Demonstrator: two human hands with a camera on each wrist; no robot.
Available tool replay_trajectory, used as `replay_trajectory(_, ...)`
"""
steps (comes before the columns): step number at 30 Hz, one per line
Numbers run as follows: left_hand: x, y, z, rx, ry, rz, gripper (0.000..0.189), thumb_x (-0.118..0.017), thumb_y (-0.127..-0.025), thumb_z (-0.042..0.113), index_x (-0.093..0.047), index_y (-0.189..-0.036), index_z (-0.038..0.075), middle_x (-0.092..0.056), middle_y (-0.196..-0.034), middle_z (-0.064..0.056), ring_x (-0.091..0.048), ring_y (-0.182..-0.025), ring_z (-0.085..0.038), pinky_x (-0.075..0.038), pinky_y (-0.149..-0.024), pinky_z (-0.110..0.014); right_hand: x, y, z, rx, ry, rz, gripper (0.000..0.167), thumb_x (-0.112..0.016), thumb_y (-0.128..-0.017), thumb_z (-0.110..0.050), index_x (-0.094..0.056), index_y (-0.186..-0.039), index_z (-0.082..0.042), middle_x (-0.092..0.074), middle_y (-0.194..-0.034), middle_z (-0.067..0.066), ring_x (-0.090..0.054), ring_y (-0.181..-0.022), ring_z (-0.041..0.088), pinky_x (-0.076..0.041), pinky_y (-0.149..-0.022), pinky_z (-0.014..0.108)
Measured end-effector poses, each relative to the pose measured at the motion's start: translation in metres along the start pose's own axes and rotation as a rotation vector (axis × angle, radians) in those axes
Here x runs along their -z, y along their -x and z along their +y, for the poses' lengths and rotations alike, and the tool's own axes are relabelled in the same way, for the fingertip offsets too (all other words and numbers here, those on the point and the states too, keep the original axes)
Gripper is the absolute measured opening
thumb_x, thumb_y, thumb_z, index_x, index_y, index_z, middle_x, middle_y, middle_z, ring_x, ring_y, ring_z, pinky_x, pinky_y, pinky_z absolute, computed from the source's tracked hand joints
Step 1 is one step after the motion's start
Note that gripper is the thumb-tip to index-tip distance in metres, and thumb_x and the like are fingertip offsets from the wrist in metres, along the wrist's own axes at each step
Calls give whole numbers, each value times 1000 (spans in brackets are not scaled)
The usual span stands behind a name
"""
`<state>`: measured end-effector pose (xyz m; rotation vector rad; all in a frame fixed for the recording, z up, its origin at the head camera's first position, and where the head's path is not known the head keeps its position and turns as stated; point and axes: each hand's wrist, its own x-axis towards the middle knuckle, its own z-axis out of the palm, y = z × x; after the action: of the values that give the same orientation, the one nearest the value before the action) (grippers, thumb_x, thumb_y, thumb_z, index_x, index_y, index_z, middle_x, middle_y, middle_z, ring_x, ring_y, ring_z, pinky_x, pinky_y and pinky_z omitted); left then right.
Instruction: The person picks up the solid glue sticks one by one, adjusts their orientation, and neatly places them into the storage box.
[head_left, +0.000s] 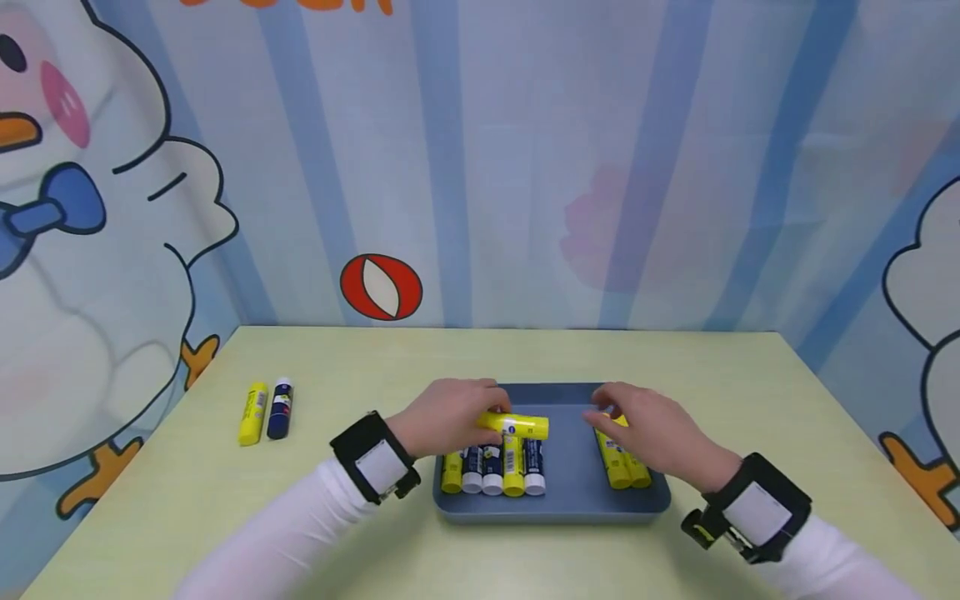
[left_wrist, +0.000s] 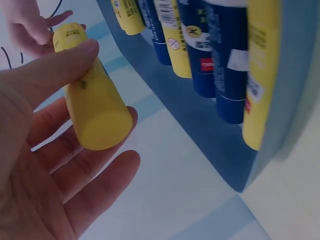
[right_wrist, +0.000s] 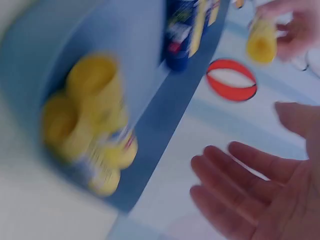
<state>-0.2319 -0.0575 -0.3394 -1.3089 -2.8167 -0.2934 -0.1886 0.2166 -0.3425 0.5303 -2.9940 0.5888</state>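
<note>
My left hand [head_left: 452, 414] pinches a yellow glue stick [head_left: 527, 426] between thumb and fingers. It lies level, over the left half of a grey-blue tray [head_left: 573, 477]. Below it, yellow and navy glue sticks [head_left: 492, 473] stand in a row side by side inside the tray. In the left wrist view the thumb [left_wrist: 82, 54] presses along the held stick's barrel. My right hand [head_left: 654, 427] hovers over the tray's right end with nothing between its spread fingers [right_wrist: 235, 192]. Close under it, two yellow glue sticks [head_left: 617, 468] lie together by the tray's right wall.
On the table's left side, another yellow glue stick [head_left: 253, 414] and a navy one with a white cap [head_left: 281, 408] stand apart from the tray. Behind the pale yellow table [head_left: 360, 533] hangs a striped blue backdrop [head_left: 510, 167] with cartoon figures and a red ball.
</note>
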Motion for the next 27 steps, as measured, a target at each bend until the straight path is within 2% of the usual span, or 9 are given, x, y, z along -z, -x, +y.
replay_trajectory(4, 1, -6, 3, 5, 7, 5, 32, -77, -84, 30, -69, -110, 14, -62, -95, 3, -55, -77, -10, -48, -73, -24, -3, -4, -11, 43, -209, -66, 48, -56, -99, -36, -54, -132, -2, -61, -124, 12, -61, -105, 27, -51, -85, 44)
replay_trajectory(9, 2, -8, 7, -42, 20, 22, 31, -78, -84, 28, -69, -110, 14, -63, -96, 3, -55, -78, -10, -48, -74, -22, -9, -9, -17, 56, -342, -129, 49, -57, -98, -36, -52, -133, -1, -64, -116, 9, -62, -98, 23, -52, -79, 36)
replay_trajectory(13, 1, -11, 11, -78, 33, 42, 31, -78, -84, 28, -70, -110, 14, -62, -97, 3, -56, -78, -9, -48, -73, -20, -13, -12, -19, 65, -369, -155, 48, -61, -96, -36, -58, -128, 0, -66, -106, 5, -63, -86, 19, -51, -71, 32)
replay_trajectory(18, 0, -13, 16, -93, 64, 52, 30, -78, -84, 26, -71, -110, 13, -62, -97, 3, -56, -79, -9, -47, -73, -19, -16, -13, -17, 103, -403, -183, 40, -63, -95, -33, -63, -117, 0, -66, -86, 5, -63, -70, 26, -48, -60, 30)
replay_trajectory(23, -1, -14, 17, -97, 58, 60, 31, -78, -84, 27, -70, -111, 14, -62, -98, 3, -56, -79, -9, -48, -72, -19, -17, -13, -17, 130, -418, -187, 28, -62, -96, -30, -65, -106, -4, -65, -83, 4, -62, -66, 27, -46, -55, 29)
replay_trajectory(27, -6, -10, 16, -132, -24, 73, 33, -76, -86, 32, -68, -114, 15, -62, -99, 3, -56, -78, -8, -48, -70, -18, -17, -10, -18, 144, -388, -184, 24, -61, -96, -30, -64, -103, -7, -65, -81, 3, -60, -65, 26, -44, -54, 27)
